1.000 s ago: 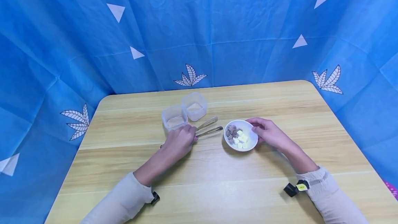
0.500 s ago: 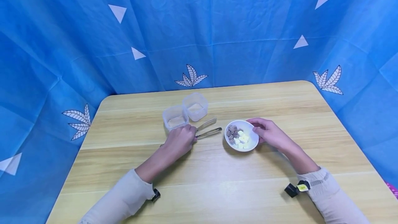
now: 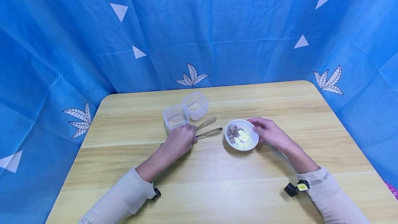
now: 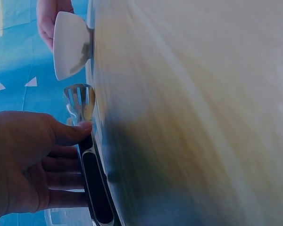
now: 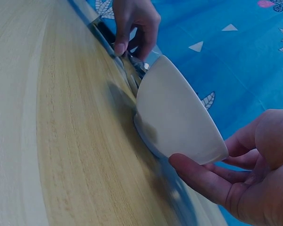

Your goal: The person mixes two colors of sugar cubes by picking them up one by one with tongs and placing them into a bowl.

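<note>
My left hand [image 3: 180,139] grips a pair of metal food tongs [image 3: 210,132], whose slotted ends point right, spread apart, toward the bowl. In the left wrist view, the thumb lies on the black-inset handle [image 4: 96,188] of the tongs near their head. A white bowl [image 3: 252,142] sits on the table just right of the tong tips, tilted or level I cannot tell. Brown cubes [image 3: 232,132] fill its left part, and white cubes [image 3: 242,140] lie at the front. My right hand [image 3: 270,134] holds the bowl's right side between thumb and fingers.
Two clear plastic containers stand side by side behind my left hand: the nearer container [image 3: 166,118] and the farther container [image 3: 204,110]. They rest on a wood-grain table [image 3: 217,189]. A blue patterned curtain [image 3: 236,58] hangs beyond the table's back edge.
</note>
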Demonstrator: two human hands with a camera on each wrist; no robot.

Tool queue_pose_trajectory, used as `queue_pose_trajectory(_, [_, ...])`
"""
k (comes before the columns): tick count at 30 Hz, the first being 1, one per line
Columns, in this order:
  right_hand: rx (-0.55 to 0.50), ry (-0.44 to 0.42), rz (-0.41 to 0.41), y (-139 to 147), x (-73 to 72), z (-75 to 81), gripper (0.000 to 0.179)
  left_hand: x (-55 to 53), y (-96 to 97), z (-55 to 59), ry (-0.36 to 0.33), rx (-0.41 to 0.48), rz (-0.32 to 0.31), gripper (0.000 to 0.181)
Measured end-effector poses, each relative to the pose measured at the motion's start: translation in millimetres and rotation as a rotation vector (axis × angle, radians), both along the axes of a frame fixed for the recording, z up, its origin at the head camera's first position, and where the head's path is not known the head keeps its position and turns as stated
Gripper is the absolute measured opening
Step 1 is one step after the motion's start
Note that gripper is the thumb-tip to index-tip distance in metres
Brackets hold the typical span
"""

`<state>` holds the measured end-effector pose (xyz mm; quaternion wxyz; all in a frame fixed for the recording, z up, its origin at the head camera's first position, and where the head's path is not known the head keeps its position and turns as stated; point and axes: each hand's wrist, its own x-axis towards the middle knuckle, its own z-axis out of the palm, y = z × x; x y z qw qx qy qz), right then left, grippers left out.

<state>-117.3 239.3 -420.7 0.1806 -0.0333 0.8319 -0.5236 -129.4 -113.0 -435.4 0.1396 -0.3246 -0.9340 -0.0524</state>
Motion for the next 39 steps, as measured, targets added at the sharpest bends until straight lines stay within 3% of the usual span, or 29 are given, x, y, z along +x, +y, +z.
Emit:
queue_pose_trajectory(10, [-0.002,-0.012,0.000,1.8,-0.2,0.3,0.045,2.3,1.4,2.8,-0.028,-0.032,0.000,0.026])
queue_pose_trajectory(23, [-0.041,-0.031,0.016,5.0,-0.2,3.0,0.045,3.1,-1.3,10.9,0.002,-0.040,-0.035,0.022])
queue_pose_trajectory(39, [-0.141,-0.009,-0.014,16.9,1.4,7.2,0.048,5.2,-16.7,28.3,0.066,0.039,-0.086,0.024])
